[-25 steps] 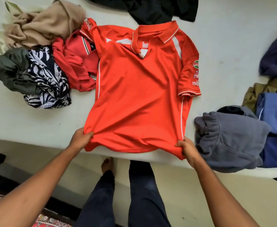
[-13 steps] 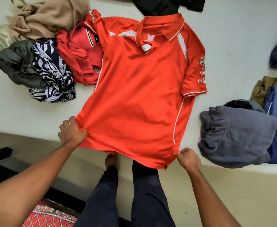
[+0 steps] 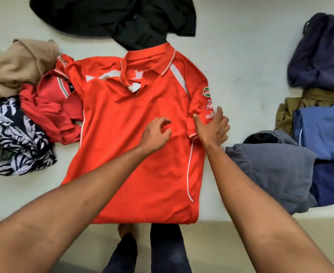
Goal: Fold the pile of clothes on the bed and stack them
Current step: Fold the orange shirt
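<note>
An orange polo shirt (image 3: 134, 164) lies spread face up on the white bed (image 3: 241, 56), collar away from me and hem at the near edge. My right hand (image 3: 213, 129) grips the shirt's right sleeve near its cuff, thumb on one side and fingers over the logo patches. My left hand (image 3: 156, 134) hovers over the middle of the shirt with loosely curled fingers and holds nothing. To the left is the unfolded pile: a tan garment (image 3: 20, 64), a red garment (image 3: 44, 107) and a dark leaf-print one (image 3: 18, 138).
A black garment (image 3: 113, 14) lies beyond the collar. On the right sit a folded grey garment (image 3: 270, 170), blue folded ones (image 3: 324, 131), an olive piece (image 3: 292, 107) and a navy heap (image 3: 320, 52). My legs stand at the bed's near edge.
Both hands let go of the hem and moved up the shirt. The right hand took hold of the right sleeve; the left hand came over the chest. The shirt now lies flatter.
</note>
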`<state>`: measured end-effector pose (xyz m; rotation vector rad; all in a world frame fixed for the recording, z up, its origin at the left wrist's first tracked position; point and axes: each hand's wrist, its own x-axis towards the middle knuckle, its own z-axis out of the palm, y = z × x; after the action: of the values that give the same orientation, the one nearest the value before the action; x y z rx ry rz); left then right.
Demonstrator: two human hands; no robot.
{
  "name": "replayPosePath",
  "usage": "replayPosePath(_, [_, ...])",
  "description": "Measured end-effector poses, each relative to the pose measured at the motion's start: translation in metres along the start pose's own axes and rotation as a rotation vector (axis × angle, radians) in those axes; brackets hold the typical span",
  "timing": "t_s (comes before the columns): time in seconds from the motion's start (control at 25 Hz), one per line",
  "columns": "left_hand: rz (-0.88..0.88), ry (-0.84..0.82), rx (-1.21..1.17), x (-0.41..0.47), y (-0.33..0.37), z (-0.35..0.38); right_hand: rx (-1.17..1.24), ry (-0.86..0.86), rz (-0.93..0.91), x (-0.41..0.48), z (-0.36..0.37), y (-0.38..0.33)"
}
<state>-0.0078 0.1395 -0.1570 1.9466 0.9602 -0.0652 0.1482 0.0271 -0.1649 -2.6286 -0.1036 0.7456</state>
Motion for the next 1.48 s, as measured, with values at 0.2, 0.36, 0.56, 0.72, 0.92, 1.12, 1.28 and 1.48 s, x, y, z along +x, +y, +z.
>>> replayPosePath(0.2, [0.005,-0.063,0.064,0.062,0.036,0.011,0.274,-0.245,0.158,0.082,-0.034,0.004])
replayPosePath(0.36, [0.169,-0.112,0.287,0.079,0.043,0.022,0.333,0.114,-0.023,0.109,-0.099,-0.004])
replayPosePath(0.56, [0.434,-0.325,0.810,0.114,0.063,0.034,0.189,0.173,-0.224,0.131,-0.104,-0.009])
replayPosePath(0.72, [0.350,-0.447,0.934,0.130,0.062,0.059,0.486,0.025,0.108,0.117,-0.068,0.008])
replayPosePath(0.92, [0.346,-0.405,0.821,0.133,0.058,0.061,0.302,0.099,-0.153,0.089,-0.059,0.020])
replayPosePath(1.12, [0.265,-0.007,-0.048,0.136,0.054,0.010,0.288,0.272,-0.473,0.054,-0.064,-0.039])
replayPosePath(1.28, [-0.045,0.191,-0.320,0.126,0.019,-0.040,0.110,-0.234,-0.495,0.012,0.001,-0.088])
replayPosePath(1.48, [0.143,0.200,-0.015,0.099,-0.022,-0.047,0.102,-0.055,-0.331,-0.010,0.035,-0.061])
